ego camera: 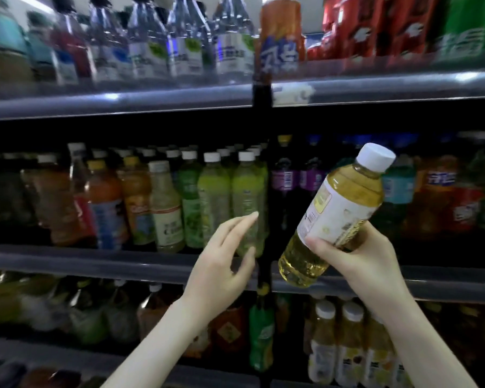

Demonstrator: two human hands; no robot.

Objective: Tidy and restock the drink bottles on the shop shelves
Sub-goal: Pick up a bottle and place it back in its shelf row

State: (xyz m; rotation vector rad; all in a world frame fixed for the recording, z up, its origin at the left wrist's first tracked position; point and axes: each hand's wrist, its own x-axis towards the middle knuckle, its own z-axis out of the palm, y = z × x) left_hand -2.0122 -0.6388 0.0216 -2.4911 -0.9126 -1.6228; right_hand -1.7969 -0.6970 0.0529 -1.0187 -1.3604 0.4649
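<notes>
Two hands are working: our right hand (359, 261) is clamping the yellow tea bottle (345, 203), tilted, right of centre; our left hand (221, 264), fingers apart, is hovering before the green bottles (216, 197) mid-frame. We should be clearing a gap, then standing it upright.

This is a shop. Long grey shelves (95, 261) stand one above the other, packed with rows of drink bottles (213, 197) of many colours, many of the same kind side by side. A small white label (291, 93) sticks on a shelf edge.
</notes>
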